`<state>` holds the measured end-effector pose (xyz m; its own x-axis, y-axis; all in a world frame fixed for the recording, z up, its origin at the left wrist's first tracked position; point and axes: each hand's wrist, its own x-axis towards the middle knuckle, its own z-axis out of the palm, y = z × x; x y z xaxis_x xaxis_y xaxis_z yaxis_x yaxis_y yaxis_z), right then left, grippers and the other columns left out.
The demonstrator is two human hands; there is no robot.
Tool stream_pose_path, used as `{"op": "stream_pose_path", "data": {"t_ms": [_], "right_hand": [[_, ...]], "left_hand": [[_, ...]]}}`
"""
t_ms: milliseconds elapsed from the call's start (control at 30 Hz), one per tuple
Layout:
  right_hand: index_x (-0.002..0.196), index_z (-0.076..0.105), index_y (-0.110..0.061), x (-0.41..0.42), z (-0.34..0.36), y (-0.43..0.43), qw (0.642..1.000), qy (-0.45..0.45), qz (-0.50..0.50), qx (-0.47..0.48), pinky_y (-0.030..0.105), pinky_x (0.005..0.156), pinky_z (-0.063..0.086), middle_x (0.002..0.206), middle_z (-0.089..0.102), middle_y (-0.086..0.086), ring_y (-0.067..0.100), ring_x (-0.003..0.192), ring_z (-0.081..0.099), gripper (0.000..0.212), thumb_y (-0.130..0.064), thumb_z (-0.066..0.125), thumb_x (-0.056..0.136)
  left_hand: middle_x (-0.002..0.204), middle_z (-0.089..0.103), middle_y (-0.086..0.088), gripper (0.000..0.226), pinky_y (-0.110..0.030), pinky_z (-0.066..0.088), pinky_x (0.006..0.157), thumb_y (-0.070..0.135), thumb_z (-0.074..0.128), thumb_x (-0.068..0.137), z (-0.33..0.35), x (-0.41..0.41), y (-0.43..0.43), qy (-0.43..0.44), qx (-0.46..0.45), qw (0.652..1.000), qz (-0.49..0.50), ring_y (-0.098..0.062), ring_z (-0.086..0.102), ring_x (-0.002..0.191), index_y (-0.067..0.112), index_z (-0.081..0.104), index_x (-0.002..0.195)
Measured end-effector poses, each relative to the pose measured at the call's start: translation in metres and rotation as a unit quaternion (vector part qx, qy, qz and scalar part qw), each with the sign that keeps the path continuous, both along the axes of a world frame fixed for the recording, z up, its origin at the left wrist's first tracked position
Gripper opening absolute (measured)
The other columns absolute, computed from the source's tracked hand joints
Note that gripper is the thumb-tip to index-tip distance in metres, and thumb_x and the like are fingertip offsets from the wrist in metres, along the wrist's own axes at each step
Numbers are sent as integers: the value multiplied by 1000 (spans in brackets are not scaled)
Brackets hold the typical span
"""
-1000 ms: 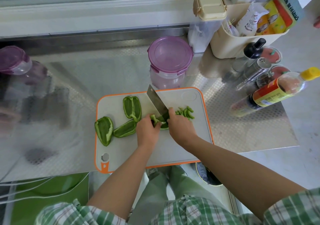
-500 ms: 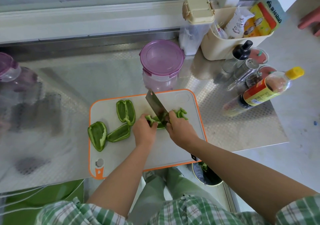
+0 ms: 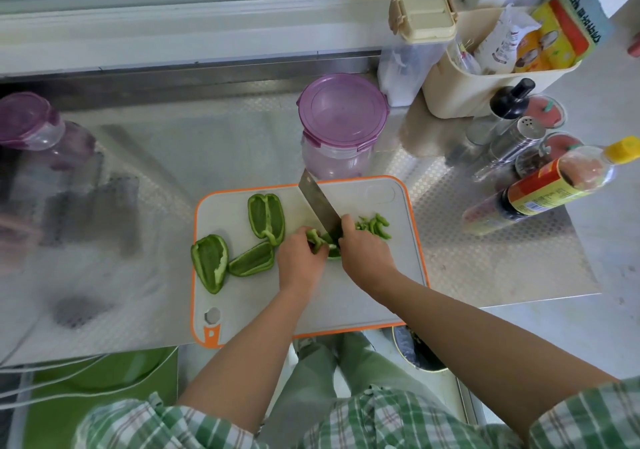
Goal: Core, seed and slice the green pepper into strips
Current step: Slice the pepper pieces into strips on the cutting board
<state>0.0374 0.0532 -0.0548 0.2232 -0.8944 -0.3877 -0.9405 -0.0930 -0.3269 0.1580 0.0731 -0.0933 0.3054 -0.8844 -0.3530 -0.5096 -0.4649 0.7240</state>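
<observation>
Green pepper piece [image 3: 322,241] sits near the middle of the cutting board [image 3: 346,296], pinned under the curled fingers of the left hand [image 3: 299,258]. The right hand [image 3: 367,251] is closed round the handle of the cleaver [image 3: 318,203], whose blade meets the piece just beside those fingers. Cut strips [image 3: 375,225] lie just right of the blade. Three larger pepper sections [image 3: 266,218] lie on the board's left half.

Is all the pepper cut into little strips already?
No, three big pepper pieces lie uncut on the left side of the cutting board.
</observation>
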Motion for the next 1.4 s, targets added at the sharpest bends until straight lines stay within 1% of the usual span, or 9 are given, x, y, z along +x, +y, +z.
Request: {"op": "stream_pose_path", "data": {"t_ms": [267, 367, 467, 667, 833, 967, 1200, 1300, 1400], "right_hand": [[103, 34, -12, -15, 8, 1, 996, -76, -36, -15, 34, 51, 33, 73, 49, 6, 29, 61, 46, 8, -17, 40, 99], [97, 29, -16, -19, 9, 5, 997, -69, -18, -11, 34, 49, 28, 74, 48, 6, 29, 62, 46, 11, -18, 40, 99], [104, 34, -14, -20, 7, 9, 998, -64, -21, -6, 33, 52, 31, 76, 48, 5, 29, 64, 47, 10, -19, 40, 99], [116, 36, -12, -13, 6, 12, 999, -48, -22, 4, 35, 56, 36, 78, 51, 6, 29, 67, 51, 17, -15, 40, 99], [115, 34, -13, -2, 6, 9, 1000, 9, -16, 10, 35, 59, 35, 77, 47, 2, 26, 66, 46, 22, -6, 41, 96], [118, 34, -13, 5, 1, 5, 1000, 18, -6, 2, 35, 57, 37, 78, 48, 2, 27, 66, 49, 27, -3, 41, 93], [116, 36, -8, -12, -3, 1, 996, -51, -74, -19, 34, 52, 34, 81, 57, 13, 32, 66, 52, 19, -10, 40, 97], [111, 37, -8, -24, 2, 0, 995, -77, -54, -30, 37, 54, 38, 78, 54, 13, 37, 68, 55, 15, -15, 40, 98], [107, 36, -9, -34, 6, 1, 996, -75, -36, -34, 36, 53, 35, 75, 51, 11, 37, 66, 54, 14, -18, 41, 98]], "left_hand": [[82, 66, -8, 35, -45, 58, 71, 14, 80, 77, 1, -4, -1, 17, -13, 998, 52, -31, 68, 78, 18, 53, 99], [80, 63, -6, 34, -45, 58, 72, 12, 79, 78, 1, -7, -4, 33, -5, 998, 56, -32, 68, 79, 15, 53, 98], [84, 66, -12, 34, -46, 57, 73, 13, 78, 79, -1, -8, -4, 23, -1, 999, 46, -33, 69, 81, 11, 54, 103], [85, 68, -14, 30, -46, 56, 72, 16, 78, 79, -4, -5, -2, 8, 3, 999, 42, -33, 69, 78, 11, 56, 99], [84, 70, -9, 26, -43, 53, 76, 20, 77, 80, 2, -5, -4, -14, 13, 999, 30, -30, 70, 78, 12, 60, 98], [87, 70, -10, 26, -40, 53, 76, 17, 75, 81, 5, -3, -2, -25, 24, 999, 21, -29, 68, 81, 10, 61, 101], [89, 69, -10, 24, -42, 54, 76, 15, 70, 82, 9, -4, 0, -21, 15, 1000, 2, -30, 69, 80, 13, 59, 102], [88, 70, -9, 25, -44, 56, 75, 15, 72, 82, 7, -9, -4, -6, 11, 1000, -5, -30, 70, 79, 14, 60, 104], [89, 71, -8, 24, -45, 56, 76, 14, 72, 81, 5, -17, -9, 4, 5, 1000, -5, -31, 71, 79, 15, 60, 103]]}}
